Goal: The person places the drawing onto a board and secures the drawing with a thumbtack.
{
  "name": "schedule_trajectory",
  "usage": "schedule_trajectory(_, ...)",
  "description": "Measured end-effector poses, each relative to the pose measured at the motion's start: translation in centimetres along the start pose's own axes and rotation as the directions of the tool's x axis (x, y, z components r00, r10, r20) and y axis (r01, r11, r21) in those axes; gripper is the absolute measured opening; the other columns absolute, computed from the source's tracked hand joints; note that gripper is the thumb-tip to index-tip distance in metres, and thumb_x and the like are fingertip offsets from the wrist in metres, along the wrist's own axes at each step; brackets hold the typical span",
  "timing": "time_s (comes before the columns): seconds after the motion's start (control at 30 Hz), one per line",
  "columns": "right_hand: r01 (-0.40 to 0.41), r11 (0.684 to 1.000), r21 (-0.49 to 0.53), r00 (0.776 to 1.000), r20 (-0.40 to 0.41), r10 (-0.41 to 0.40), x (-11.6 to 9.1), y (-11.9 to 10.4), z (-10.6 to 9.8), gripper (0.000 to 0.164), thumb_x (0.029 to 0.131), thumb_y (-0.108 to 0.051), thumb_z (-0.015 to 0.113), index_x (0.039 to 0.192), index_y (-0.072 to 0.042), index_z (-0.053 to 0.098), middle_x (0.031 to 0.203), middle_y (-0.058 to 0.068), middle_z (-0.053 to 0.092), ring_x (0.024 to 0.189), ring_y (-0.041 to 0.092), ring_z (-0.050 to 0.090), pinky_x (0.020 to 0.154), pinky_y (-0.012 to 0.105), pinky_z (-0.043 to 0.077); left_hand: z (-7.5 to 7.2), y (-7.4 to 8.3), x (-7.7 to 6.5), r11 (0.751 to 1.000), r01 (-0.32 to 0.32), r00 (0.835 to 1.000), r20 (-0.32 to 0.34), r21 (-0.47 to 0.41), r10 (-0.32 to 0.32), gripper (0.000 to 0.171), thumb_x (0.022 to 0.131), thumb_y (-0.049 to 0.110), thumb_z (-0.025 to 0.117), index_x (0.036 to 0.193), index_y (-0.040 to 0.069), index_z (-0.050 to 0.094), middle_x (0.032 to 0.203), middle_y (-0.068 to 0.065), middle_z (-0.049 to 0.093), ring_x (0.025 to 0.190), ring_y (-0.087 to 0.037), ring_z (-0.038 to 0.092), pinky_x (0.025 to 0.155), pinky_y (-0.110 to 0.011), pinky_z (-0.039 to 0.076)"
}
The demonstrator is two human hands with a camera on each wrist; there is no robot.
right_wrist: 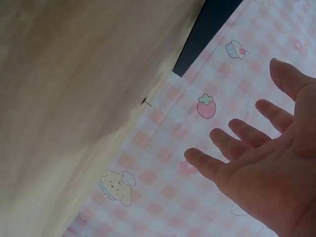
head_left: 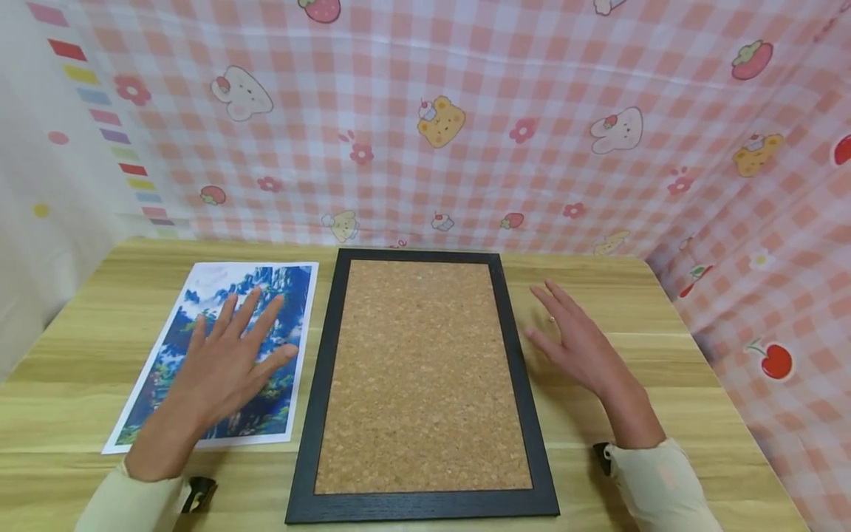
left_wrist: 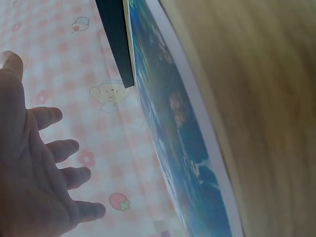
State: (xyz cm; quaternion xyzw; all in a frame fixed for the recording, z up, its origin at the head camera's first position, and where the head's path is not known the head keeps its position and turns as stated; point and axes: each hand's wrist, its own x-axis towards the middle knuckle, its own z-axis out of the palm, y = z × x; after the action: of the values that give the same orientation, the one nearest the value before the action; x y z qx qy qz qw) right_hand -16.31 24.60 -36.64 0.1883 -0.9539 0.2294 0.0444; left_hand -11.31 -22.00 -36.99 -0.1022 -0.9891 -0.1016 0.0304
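My left hand [head_left: 222,369] hovers palm down over a printed landscape picture [head_left: 169,369] with blue mountains and a white border, its fingers spread and holding nothing. In the left wrist view a gap shows between that hand [left_wrist: 44,163] and the print [left_wrist: 182,128]. A black-framed cork board [head_left: 425,377] lies flat to the right of the print. Beyond its right edge is my right hand [head_left: 585,343], fingers extended and holding nothing. A tiny pin-like tack [right_wrist: 144,101] stands on the table by the right hand [right_wrist: 266,158].
The wooden table [head_left: 638,414] ends at a pink checked cloth [head_left: 385,170] hung behind it and along the right side. A white cloth [head_left: 53,185] hangs at the left. Dark wrist cameras [head_left: 198,493] sit at the sleeve cuffs.
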Motion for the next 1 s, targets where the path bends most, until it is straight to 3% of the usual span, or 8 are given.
schedule_trajectory(0.3,-0.056,0.998,0.040,0.998,0.002,0.056,0.0,0.7,-0.2,0.064,0.093,-0.033,0.057,0.147,-0.011,0.030,0.154,0.019,0.018,0.138,0.043,0.023,0.106,0.064,0.025,0.0,-1.0,-0.1,0.999,0.032,0.999,-0.025,0.006,-0.031,0.075,0.093,0.061,0.033,0.152,0.022,0.008,0.158,-0.015,0.002,0.142,-0.045,0.000,0.103,-0.075,0.002)
schedule_trajectory(0.5,-0.081,0.991,0.104,0.997,0.003,0.081,0.0,1.3,-0.3,0.065,0.093,-0.031,0.057,0.148,-0.013,0.028,0.155,0.019,0.017,0.139,0.043,0.021,0.106,0.065,0.024,-0.1,-1.7,-0.2,0.999,0.052,0.999,-0.001,-0.009,-0.052,0.075,0.094,0.061,0.031,0.152,0.021,0.006,0.157,-0.018,0.001,0.141,-0.047,0.000,0.101,-0.076,0.004)
schedule_trajectory(0.77,-0.122,0.975,0.185,0.992,-0.007,0.125,-0.1,2.2,-0.6,0.066,0.094,-0.034,0.054,0.150,-0.015,0.024,0.154,0.020,0.018,0.140,0.043,0.019,0.107,0.065,0.022,0.0,-2.8,-0.3,0.990,0.088,0.996,0.022,-0.108,-0.086,0.077,0.094,0.059,0.032,0.152,0.018,0.003,0.156,-0.022,0.002,0.139,-0.051,-0.002,0.099,-0.077,0.004)
schedule_trajectory(1.0,-0.159,0.967,0.199,0.987,0.004,0.162,-0.1,2.3,-0.7,0.068,0.094,-0.039,0.053,0.150,-0.018,0.022,0.155,0.018,0.016,0.141,0.042,0.018,0.108,0.064,0.020,0.1,-3.3,-0.3,0.985,0.104,0.994,0.002,-0.137,-0.105,0.076,0.095,0.057,0.033,0.152,0.017,0.004,0.155,-0.023,0.002,0.138,-0.053,-0.002,0.097,-0.079,0.004)
